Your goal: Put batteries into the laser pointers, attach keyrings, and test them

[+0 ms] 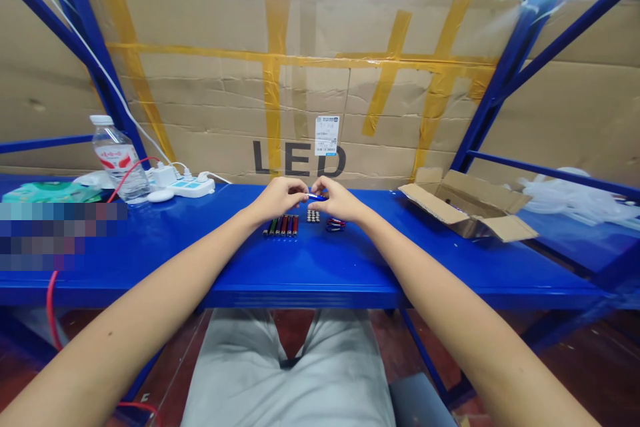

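Note:
Above the blue table, my left hand (pixel 281 199) and my right hand (pixel 339 199) meet with their fingers pinched on a slim blue tube (pixel 316 197). The tube lies roughly level between the fingertips; its ends are partly covered by them. Below my left hand, several dark red and green metal tubes (pixel 283 226) lie side by side in a row. Small silver round pieces (pixel 313 216) stand in a tight block under the held tube. Beneath my right hand is a small pile of blue and red tubes (pixel 336 224).
An open cardboard box (pixel 465 203) sits at the right. On the left stand a plastic bottle (pixel 120 160) and a white power strip (pixel 193 185) with cords. A large cardboard sheet (pixel 215 100) closes off the table's back. Blue rack posts (pixel 505 73) rise at both sides.

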Demonstrator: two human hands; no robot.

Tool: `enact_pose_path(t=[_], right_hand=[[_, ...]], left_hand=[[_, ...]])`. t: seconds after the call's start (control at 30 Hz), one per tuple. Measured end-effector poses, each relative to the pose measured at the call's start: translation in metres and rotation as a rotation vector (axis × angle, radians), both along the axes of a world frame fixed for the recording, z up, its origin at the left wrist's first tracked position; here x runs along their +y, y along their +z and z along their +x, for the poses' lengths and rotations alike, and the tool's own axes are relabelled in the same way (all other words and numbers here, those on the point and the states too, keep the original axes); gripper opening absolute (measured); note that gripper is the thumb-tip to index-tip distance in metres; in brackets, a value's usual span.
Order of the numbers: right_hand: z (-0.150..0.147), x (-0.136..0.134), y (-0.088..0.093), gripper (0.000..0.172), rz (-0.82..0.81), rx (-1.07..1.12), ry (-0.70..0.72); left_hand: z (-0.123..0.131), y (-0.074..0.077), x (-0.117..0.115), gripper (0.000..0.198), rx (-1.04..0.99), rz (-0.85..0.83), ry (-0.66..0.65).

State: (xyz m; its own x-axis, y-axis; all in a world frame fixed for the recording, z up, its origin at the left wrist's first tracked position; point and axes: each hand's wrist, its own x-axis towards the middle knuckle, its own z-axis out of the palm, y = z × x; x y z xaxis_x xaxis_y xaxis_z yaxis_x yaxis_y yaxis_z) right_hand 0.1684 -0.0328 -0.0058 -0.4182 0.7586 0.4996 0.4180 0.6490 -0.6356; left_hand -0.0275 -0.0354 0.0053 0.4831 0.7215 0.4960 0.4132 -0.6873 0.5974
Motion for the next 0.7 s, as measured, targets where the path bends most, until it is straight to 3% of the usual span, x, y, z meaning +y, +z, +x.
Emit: enact_pose_path(t=[0.43, 0.7], right_hand=[[0.0042, 0.0013, 0.0006, 0.004, 0.281, -0.072, 0.032], [0.0029, 0.0026, 0.0001, 0.017, 0.293, -0.211, 0.020]], left_hand=[[-0.0030, 0.0036, -0.0015, 0.014, -0.011, -0.025, -0.007], [-0.0012, 0.0026, -0.0029, 0.014, 0.043, 0.073, 0.013]])
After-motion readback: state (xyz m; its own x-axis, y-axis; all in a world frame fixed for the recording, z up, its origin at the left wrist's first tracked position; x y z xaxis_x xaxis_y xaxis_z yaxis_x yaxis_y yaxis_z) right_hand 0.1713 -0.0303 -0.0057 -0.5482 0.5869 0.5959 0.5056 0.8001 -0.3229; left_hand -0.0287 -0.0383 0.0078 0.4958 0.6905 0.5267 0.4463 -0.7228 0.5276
